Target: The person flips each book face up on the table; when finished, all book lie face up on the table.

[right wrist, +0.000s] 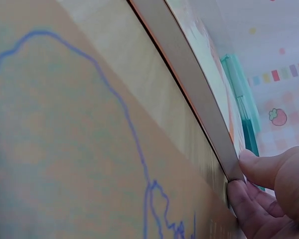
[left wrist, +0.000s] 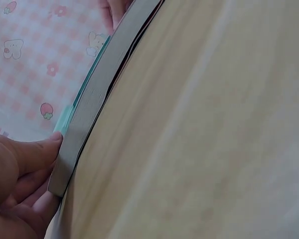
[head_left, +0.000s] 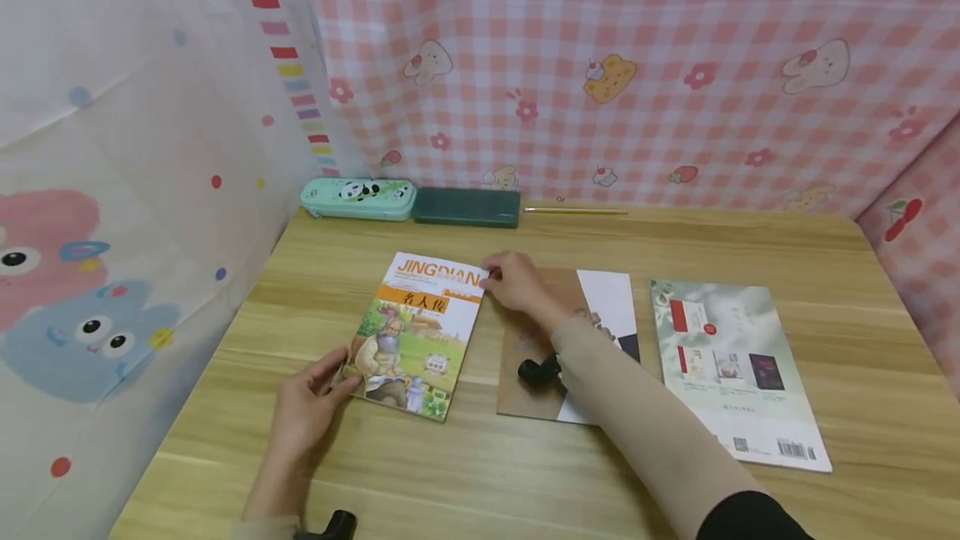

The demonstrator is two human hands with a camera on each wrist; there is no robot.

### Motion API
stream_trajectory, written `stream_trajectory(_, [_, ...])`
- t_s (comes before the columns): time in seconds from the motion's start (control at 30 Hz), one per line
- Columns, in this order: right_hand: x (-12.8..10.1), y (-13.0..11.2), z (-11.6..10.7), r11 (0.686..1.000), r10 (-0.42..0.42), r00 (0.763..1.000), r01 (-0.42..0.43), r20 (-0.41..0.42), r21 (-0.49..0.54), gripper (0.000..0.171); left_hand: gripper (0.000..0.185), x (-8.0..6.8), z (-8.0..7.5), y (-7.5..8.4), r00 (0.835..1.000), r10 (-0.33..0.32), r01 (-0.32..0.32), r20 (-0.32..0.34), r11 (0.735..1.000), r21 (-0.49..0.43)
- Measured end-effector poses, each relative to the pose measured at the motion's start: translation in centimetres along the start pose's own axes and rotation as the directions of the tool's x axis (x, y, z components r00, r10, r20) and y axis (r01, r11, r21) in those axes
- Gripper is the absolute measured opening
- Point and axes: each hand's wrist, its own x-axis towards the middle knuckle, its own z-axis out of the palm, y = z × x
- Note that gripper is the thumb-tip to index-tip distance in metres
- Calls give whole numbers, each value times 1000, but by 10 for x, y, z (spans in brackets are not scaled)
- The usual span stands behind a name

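Lighting: even, soft, bright; faint shadows beneath both hands. Head view sharp, edges bowed by wide lens. Wrist views close, soft-focused, tilted; no glare.

A child's study corner at home, dressed up with cartoon cloth.

A wooden desk (head_left: pixel 525 473) stands boxed in by hanging fabric: a pink checked cloth (head_left: pixel 637 65) printed with strawberries, rabbits and flowers across the far side and on the right, and a pale sheet (head_left: pixel 112 190) with big-eyed cartoon creatures and coloured dots on the left. At the far edge lie a mint panda pencil case (head_left: pixel 358 198), a dark green case (head_left: pixel 467 207) just beside it, and a thin stick (head_left: pixel 573 210) to its right. Illustrated books lie on the desk, among them a picture-cover book (head_left: pixel 415 333) with Chinese characters and a pale green book (head_left: pixel 738 369) on the right.
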Motion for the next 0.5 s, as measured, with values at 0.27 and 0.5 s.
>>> stream_trajectory(0.27, [10,1,4,999,4,1000,-3,-18,54,21,53,-9,6,0,999,-27,25,-19,997,-75])
stream_trajectory(0.5, [13,6,7,989,10,999,-2,-52,146,24,53,-11,9,-1,999,-20,17,-35,997,-75])
